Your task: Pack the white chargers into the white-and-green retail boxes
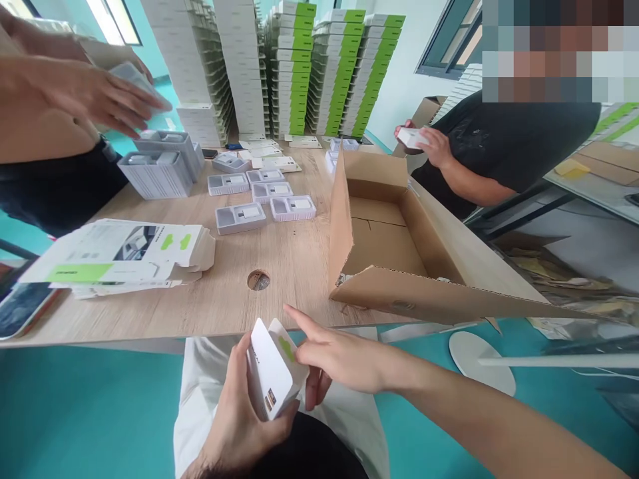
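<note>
My left hand (pixel 239 406) is wrapped round a small white carton (pixel 272 382) above my lap. The carton is tilted, with green print on one panel and its upper end standing open. At its right side, my right hand (pixel 332 359) has its bent fingers on the carton, the index finger stretched out past it. The right thumb is hidden. What is inside the carton cannot be seen. On the table beyond are several white plastic trays (pixel 242 217) with small pieces in them. Flattened printed cartons (pixel 134 253) lie in a pile at the left.
An open cardboard box (pixel 384 243) stands at the table's right. Tall stacks of white and green boxes (pixel 294 73) rise at the back. Upright tray stacks (pixel 157 176) sit near a co-worker's hands (pixel 114 100). Another person (pixel 499 143) holds a white box. The table (pixel 294 266) has a round hole.
</note>
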### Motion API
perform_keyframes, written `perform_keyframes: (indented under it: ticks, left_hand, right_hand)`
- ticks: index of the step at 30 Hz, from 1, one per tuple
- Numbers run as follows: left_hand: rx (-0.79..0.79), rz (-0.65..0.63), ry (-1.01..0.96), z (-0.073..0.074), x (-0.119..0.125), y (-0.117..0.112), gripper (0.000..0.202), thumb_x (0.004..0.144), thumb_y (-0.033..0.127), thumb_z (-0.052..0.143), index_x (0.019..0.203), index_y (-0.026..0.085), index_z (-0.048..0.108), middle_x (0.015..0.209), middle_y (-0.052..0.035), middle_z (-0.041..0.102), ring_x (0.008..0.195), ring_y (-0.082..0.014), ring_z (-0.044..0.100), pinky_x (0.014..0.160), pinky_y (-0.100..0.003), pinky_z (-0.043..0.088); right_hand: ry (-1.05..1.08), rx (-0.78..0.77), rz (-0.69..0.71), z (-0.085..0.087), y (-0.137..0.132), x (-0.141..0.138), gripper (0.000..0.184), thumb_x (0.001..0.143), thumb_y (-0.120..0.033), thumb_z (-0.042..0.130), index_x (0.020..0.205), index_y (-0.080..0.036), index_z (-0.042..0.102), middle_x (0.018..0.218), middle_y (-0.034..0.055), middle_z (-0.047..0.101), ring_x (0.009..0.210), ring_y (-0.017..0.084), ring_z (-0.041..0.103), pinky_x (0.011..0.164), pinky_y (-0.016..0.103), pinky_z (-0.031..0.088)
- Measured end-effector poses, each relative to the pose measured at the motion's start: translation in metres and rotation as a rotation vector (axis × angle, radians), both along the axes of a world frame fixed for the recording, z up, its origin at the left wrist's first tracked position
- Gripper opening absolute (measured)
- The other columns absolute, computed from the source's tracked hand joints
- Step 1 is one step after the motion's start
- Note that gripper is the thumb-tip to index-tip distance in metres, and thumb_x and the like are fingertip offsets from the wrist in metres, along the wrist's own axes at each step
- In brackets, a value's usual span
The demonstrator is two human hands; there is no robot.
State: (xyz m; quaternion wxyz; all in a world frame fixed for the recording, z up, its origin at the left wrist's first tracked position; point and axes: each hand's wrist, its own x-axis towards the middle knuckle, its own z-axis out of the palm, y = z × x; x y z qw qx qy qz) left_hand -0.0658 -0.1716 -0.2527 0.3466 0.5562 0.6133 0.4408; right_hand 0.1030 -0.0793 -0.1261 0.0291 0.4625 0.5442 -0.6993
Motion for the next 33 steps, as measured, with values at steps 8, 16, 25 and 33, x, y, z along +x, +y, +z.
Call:
perform_keyframes:
  ticks: [8, 16, 25, 33]
  left_hand:
    - [0.101, 0.043, 0.191, -0.018, -0.017, 0.009, 0.095, 0.075, 0.047, 0.082, 0.153, 0.023, 0.035, 0.141, -0.0167, 0.058, 0.127, -0.0364, 0.062, 0.1, -0.05, 0.058]
    - [-0.089, -0.008, -0.127, -0.008, -0.021, 0.012, 0.033, 0.105, 0.052, 0.044, 0.124, 0.029, 0.059, 0.102, -0.0065, 0.07, 0.09, -0.0261, 0.07, 0.081, -0.043, 0.064]
    - [-0.2, -0.017, -0.303, -0.009, -0.014, 0.019, 0.043, 0.103, 0.06, 0.045, 0.118, 0.025, 0.065, 0.094, -0.0055, 0.066, 0.086, -0.0238, 0.063, 0.082, -0.037, 0.061]
    - [-0.257, 0.212, -0.298, -0.004, -0.004, 0.022, 0.059, 0.099, 0.074, 0.039, 0.119, 0.022, 0.059, 0.101, -0.0077, 0.069, 0.092, -0.0257, 0.069, 0.079, -0.037, 0.062]
  right_hand:
    - [-0.143, 0.609, 0.042, -0.01, -0.004, 0.003, 0.071, 0.089, -0.007, 0.055, 0.157, -0.029, 0.048, 0.112, 0.0084, 0.08, 0.101, 0.027, 0.075, 0.078, 0.032, 0.052]
    - [-0.186, 0.434, 0.116, -0.019, 0.016, 0.014, 0.019, 0.095, -0.02, 0.056, 0.076, -0.021, 0.057, 0.066, -0.0027, 0.065, 0.058, 0.013, 0.06, 0.051, 0.022, 0.04]
    - [-0.319, 0.688, 0.24, -0.034, 0.011, 0.012, 0.02, 0.088, -0.002, 0.055, 0.081, -0.021, 0.056, 0.074, 0.0005, 0.068, 0.069, 0.017, 0.063, 0.056, 0.027, 0.029]
    - [0.153, 0.723, -0.531, -0.085, -0.033, -0.008, 0.043, 0.105, -0.06, 0.04, 0.12, -0.024, 0.059, 0.1, 0.0068, 0.07, 0.086, 0.02, 0.066, 0.075, 0.03, 0.052]
